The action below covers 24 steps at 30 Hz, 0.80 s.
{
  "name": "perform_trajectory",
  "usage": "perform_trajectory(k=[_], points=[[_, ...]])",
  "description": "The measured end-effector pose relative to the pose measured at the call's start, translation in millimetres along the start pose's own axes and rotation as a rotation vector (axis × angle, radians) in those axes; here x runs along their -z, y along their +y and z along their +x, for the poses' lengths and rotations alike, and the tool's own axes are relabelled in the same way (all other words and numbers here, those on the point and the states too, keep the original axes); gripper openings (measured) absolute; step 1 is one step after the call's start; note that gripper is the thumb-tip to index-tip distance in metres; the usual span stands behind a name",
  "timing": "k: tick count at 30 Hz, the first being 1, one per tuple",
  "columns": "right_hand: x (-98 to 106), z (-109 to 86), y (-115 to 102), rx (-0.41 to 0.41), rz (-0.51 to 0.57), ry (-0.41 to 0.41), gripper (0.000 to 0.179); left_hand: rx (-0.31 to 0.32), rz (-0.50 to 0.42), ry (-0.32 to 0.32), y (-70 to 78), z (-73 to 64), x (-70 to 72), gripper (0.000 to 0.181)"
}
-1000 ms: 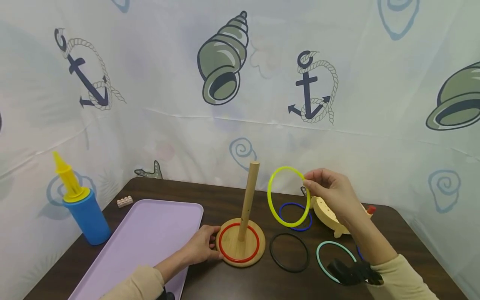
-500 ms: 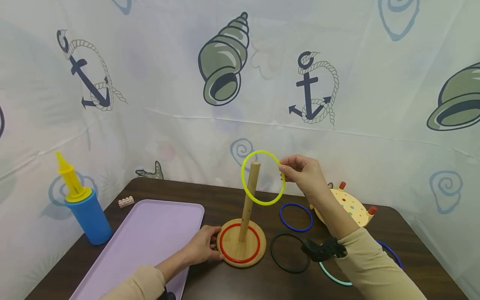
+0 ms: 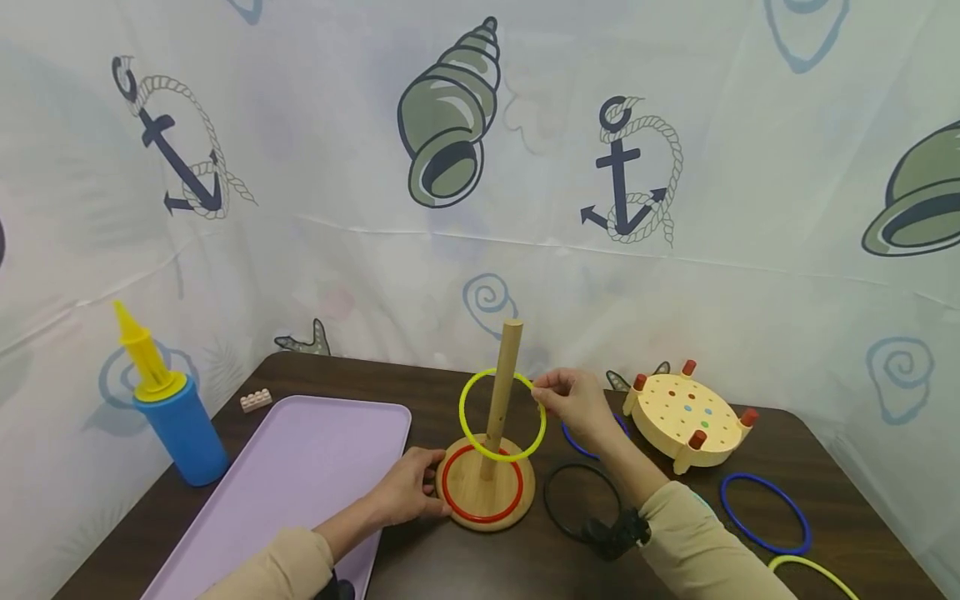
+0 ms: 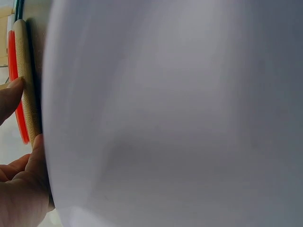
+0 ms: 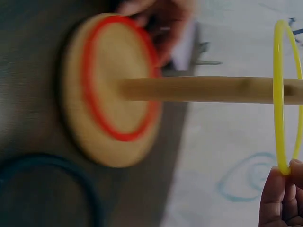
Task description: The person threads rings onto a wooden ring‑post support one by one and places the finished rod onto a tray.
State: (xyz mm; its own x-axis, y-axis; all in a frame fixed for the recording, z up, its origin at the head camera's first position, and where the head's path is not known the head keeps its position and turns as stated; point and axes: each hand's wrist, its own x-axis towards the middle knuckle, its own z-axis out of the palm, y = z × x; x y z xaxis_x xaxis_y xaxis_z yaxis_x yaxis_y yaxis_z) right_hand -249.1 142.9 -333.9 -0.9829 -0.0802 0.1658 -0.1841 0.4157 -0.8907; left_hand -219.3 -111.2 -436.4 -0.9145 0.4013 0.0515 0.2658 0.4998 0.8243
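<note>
Two hands are at work on one wooden stand (image 3: 467, 483), a round base with a single peg (image 3: 504, 387) rising from it. The left hand (image 3: 408, 490) grips the near-left edge of the base, its thumb and fingers curved around the rim. The right hand (image 3: 577, 406) pinches one bright yellow ring (image 5: 278, 113) by its right side between thumb and fingertips; the ring is tilted, with the peg running through it, above the base. One red ring (image 3: 484, 520) lies flat on the base around the foot of the peg. Four more rings can be counted on the bench (image 3: 420, 567): one black ring (image 3: 582, 466) just right of the stand, one blue ring (image 3: 570, 439) partly behind the right forearm, a second blue ring (image 3: 750, 477) farther right, and one pale yellow ring (image 3: 813, 564) cut off by the lower edge of the head view. Behind them sits one round wooden piece (image 3: 686, 417) with four red-tipped legs pointing up. To the left are one purple tray (image 3: 315, 475), one pink toy brick (image 3: 256, 400) and one blue pump (image 3: 183, 437) with a yellow top.
</note>
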Motion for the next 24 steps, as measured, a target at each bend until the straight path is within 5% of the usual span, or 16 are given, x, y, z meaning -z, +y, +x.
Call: perform_trajectory(k=[9,24], points=[[-33.8,-13.8,50.4,-0.149,-0.063,-0.002,0.004,0.003,-0.003,-0.012,0.8,-0.2,0.8,0.076],[-55.7,-19.0,67.6,-0.121,-0.129,-0.041,0.004,-0.024,-0.007,0.001,0.6,-1.7,1.4,0.075]])
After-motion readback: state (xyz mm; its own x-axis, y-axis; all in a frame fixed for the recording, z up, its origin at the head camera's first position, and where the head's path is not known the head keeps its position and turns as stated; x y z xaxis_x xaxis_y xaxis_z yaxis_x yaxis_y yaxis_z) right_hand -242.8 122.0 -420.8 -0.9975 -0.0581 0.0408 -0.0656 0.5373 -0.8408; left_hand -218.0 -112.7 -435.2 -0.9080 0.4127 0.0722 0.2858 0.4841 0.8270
